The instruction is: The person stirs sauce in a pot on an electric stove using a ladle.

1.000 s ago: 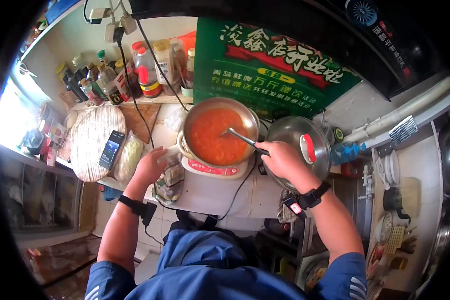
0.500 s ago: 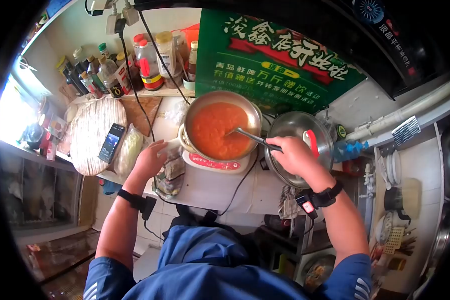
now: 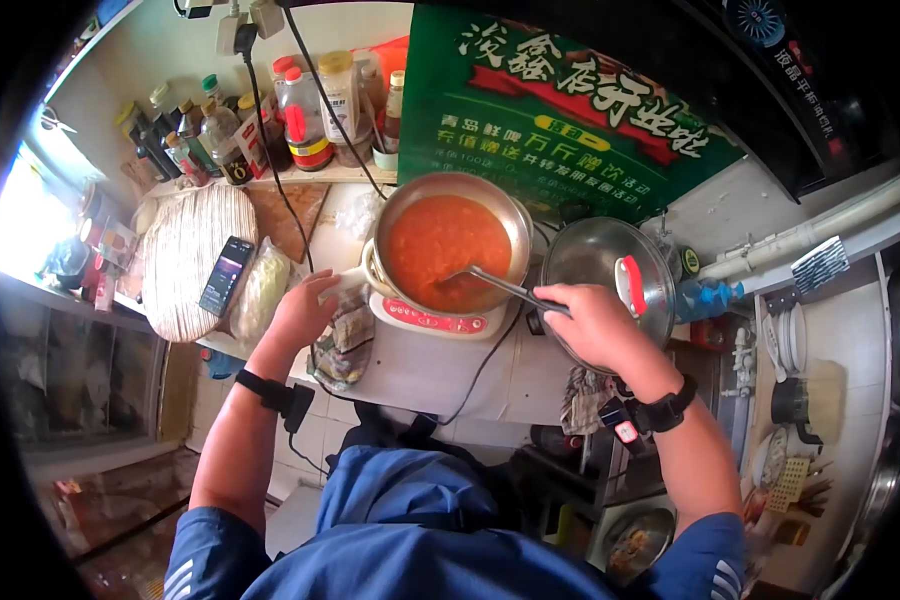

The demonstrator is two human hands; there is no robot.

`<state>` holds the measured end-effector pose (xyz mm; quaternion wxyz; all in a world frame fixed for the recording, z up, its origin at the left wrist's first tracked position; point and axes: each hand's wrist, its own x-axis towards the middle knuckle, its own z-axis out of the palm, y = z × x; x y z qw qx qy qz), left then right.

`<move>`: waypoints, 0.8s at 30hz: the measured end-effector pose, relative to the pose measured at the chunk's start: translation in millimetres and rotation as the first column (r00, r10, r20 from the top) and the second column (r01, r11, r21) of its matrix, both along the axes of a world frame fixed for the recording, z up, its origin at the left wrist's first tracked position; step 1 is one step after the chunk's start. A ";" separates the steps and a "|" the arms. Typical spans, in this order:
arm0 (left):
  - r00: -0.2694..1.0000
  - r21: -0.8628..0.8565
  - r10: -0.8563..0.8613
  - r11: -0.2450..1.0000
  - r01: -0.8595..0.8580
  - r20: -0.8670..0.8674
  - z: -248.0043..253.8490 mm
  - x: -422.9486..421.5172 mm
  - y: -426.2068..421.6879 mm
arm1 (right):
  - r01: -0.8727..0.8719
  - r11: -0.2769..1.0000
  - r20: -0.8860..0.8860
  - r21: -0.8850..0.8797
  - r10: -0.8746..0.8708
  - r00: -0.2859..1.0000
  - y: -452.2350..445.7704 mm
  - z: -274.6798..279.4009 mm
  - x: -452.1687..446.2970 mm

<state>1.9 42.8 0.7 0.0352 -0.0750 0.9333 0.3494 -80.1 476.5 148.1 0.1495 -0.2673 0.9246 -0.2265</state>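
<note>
While both hands keep the same stations as a second earlier, the metal utensil (image 3: 510,288) shifts: its head now sits toward the near side of the orange-red soup (image 3: 440,235), whereas a second earlier it lies closer to the middle. The pot (image 3: 519,230) remains on the red-and-white stove (image 3: 410,318).

Surface, as observed from where I stand: a pale table (image 3: 440,380) carries the stove, with a checked cloth (image 3: 342,355) bunched beside it. To the left are a round board (image 3: 180,250) bearing a phone (image 3: 227,275), and a plastic bag (image 3: 262,290) near its edge. To the right is a round shiny cover or bowl (image 3: 580,260); I cannot tell which.

Room: assorted bottles (image 3: 307,120) line a shelf (image 3: 350,177) against the wall; a green banner (image 3: 560,130) with Chinese lettering stands behind the pot; a white pipe (image 3: 820,232) runs along the right side.

Orientation: the utensil's long axis slants across the pot's near right rim, head pointing left and away from the person, grip end to the right and nearer. The pot handle (image 3: 347,280) points left.

Grip: the right hand (image 3: 600,322) is clamped on the utensil's dark grip. The left hand (image 3: 303,312) is at the pot handle's end; whether its fingers close around it, I cannot tell.
</note>
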 end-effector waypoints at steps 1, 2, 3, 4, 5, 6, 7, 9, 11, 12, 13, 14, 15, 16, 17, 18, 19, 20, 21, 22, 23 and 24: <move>1.000 -0.020 -0.008 1.000 0.008 -0.027 -7.3 -0.6 -2.0 | 0.027 0.999 0.003 -0.019 -0.027 1.000 0.6 4.4 -0.9; 0.999 -0.039 -0.012 0.999 0.010 -0.053 -12.2 0.3 -4.7 | 0.049 0.998 0.008 -0.037 -0.049 0.999 1.7 12.6 -1.9; 0.999 -0.028 -0.009 1.000 0.007 -0.051 -11.0 1.8 -5.7 | 0.069 0.996 0.016 -0.054 -0.068 0.998 0.5 18.9 -2.4; 0.999 -0.016 -0.007 1.000 0.006 -0.047 -9.5 2.9 -4.9 | 0.072 0.996 0.012 -0.062 -0.071 0.997 -2.9 22.4 -1.5; 0.999 -0.002 -0.008 1.000 0.008 -0.042 -8.1 4.3 -3.2 | 0.077 0.995 0.010 -0.069 -0.077 0.997 -5.8 25.2 0.5; 0.999 0.004 0.000 1.000 0.000 -0.032 -6.9 5.2 -1.6 | 0.086 0.993 0.006 -0.077 -0.086 0.996 -8.1 26.1 1.9; 1.000 0.008 0.006 1.000 -0.006 -0.024 -5.1 4.8 -0.6 | 0.080 0.995 0.020 -0.060 -0.079 0.997 -10.8 22.1 1.6; 1.000 0.008 0.009 1.000 -0.009 -0.025 -4.4 2.7 -2.4 | 0.068 0.997 0.045 -0.034 -0.066 0.997 -19.3 8.3 -0.8; 0.999 0.008 0.004 1.000 -0.003 -0.033 -8.9 3.4 -3.2 | 0.056 0.998 0.051 -0.013 -0.055 0.997 -28.9 2.1 2.7; 1.000 0.003 0.005 1.000 -0.005 -0.022 -7.8 4.4 -2.1 | 0.052 0.999 0.057 -0.001 -0.051 0.997 -30.4 -1.1 4.9; 1.000 -0.002 0.005 1.000 -0.005 -0.014 -4.6 4.0 -0.8 | 0.028 0.999 0.025 -0.038 -0.027 0.999 -29.4 -6.3 3.9; 1.000 -0.008 0.007 1.000 -0.007 -0.009 -2.3 3.4 0.1 | 0.047 0.998 0.043 -0.032 -0.046 0.998 -29.1 -4.3 2.1; 1.000 0.004 0.008 1.000 -0.008 -0.014 -4.6 2.6 0.0 | 0.065 0.997 0.058 -0.027 -0.064 0.996 -29.5 -0.7 -1.2; 1.000 0.015 0.010 1.000 -0.010 -0.021 -9.4 1.7 -1.8 | 0.083 0.996 0.071 -0.024 -0.081 0.994 -30.3 2.5 -3.4; 1.000 0.025 0.014 1.000 -0.014 -0.026 -12.2 1.4 -4.2 | 0.080 0.996 0.050 -0.039 -0.078 0.996 -27.4 5.1 -4.4; 1.000 0.022 0.015 1.000 -0.015 -0.025 -10.2 2.7 -4.8 | 0.074 0.996 0.034 -0.053 -0.073 0.997 -20.6 7.8 -4.2; 1.000 0.020 0.014 1.000 -0.014 -0.020 -6.7 4.0 -3.5 | 0.071 0.995 0.021 -0.064 -0.070 0.997 -16.5 10.8 -1.9; 1.000 0.021 0.012 1.000 -0.011 -0.017 -5.4 4.6 -1.3 | 0.072 0.996 0.036 -0.056 -0.070 0.997 -14.9 14.9 1.7; 1.000 0.024 0.015 1.000 -0.014 -0.014 -6.2 4.5 -0.3 | 0.074 0.996 0.049 -0.047 -0.072 0.996 -13.5 20.8 5.4; 1.000 0.026 0.017 1.000 -0.017 -0.012 -6.5 3.8 0.0 | 0.076 0.996 0.061 -0.040 -0.074 0.995 -12.1 24.5 8.2; 1.000 0.026 0.019 0.999 -0.019 -0.009 -6.5 3.3 -0.3 | 0.079 0.997 0.093 0.017 -0.080 0.992 -15.4 24.3 11.5; 1.000 0.024 0.016 1.000 -0.016 -0.018 -7.0 3.1 -0.9 | 0.067 0.998 0.083 0.008 -0.068 0.994 -19.0 20.2 14.4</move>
